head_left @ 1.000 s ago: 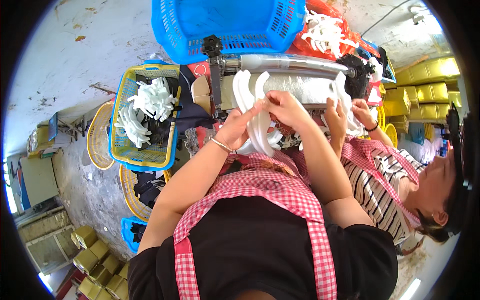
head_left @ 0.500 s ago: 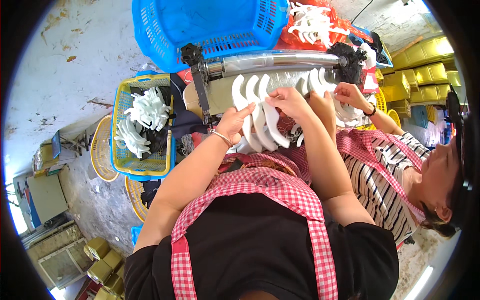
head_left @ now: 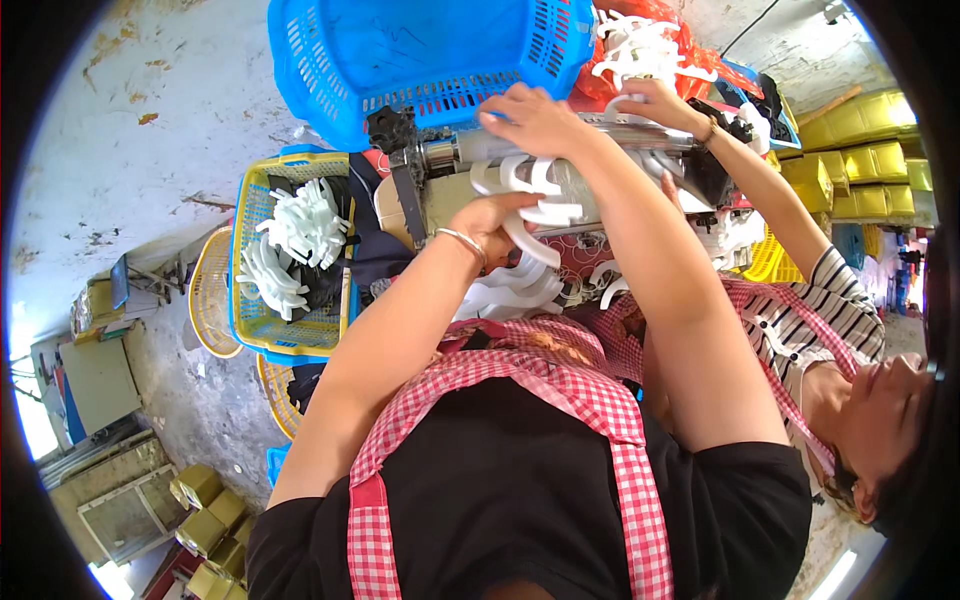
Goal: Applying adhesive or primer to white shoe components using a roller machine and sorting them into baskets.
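Observation:
White curved strips (head_left: 532, 243) lie across the flat bed (head_left: 440, 205) in front of a shiny metal roller (head_left: 470, 148). My left hand (head_left: 490, 228) pinches the near part of these strips, thumb on top; its other fingers are mostly hidden below. Above the roller, my right hand (head_left: 540, 122) reaches forward with its fingers stretched out and nothing visible in them. It is close to the front rim of the blue basket (head_left: 440, 105). More white curved strips (head_left: 515, 290) are heaped against my apron.
A yellow basket (head_left: 240, 300) with white pieces (head_left: 305, 222) stands at the left. To the right, a co-worker's hand (head_left: 655, 103) reaches over the roller. Beyond it, white pieces (head_left: 645, 50) lie on red plastic (head_left: 690, 50). Gold boxes (head_left: 870, 180) are stacked at the far right.
My right hand has left the strips and moved forward and up over the roller. The strips under my left hand have shifted toward the roller. The co-worker's hand has also reached forward.

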Action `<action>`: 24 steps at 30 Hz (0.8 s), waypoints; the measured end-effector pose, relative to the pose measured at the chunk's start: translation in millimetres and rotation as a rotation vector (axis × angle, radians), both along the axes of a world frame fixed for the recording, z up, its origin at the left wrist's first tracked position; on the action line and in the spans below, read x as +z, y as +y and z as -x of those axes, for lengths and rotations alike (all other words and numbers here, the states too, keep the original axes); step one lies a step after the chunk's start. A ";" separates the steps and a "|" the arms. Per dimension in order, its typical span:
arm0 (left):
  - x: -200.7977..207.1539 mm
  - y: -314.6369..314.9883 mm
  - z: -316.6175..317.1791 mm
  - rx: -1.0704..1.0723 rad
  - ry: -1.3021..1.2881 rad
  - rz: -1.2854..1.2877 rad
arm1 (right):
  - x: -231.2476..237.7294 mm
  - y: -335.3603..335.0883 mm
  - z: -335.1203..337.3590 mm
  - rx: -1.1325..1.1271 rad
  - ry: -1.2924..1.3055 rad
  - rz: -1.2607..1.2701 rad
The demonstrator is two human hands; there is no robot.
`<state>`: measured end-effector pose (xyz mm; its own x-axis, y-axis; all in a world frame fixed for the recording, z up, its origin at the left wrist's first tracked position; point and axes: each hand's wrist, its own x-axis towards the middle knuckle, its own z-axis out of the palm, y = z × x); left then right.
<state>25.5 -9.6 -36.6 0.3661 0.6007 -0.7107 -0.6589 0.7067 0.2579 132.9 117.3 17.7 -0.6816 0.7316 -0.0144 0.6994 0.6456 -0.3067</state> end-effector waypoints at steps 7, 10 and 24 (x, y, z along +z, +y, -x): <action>-11.8 34.3 4.7 0.010 0.037 -0.117 | -41.5 46.9 35.4 0.090 -0.142 0.481; -3.5 8.1 -2.1 0.071 0.218 -0.199 | -35.1 50.8 29.7 0.097 -0.201 0.467; 41.3 -34.3 11.3 0.082 0.040 -0.233 | 13.2 -139.0 -30.2 0.135 0.317 -0.319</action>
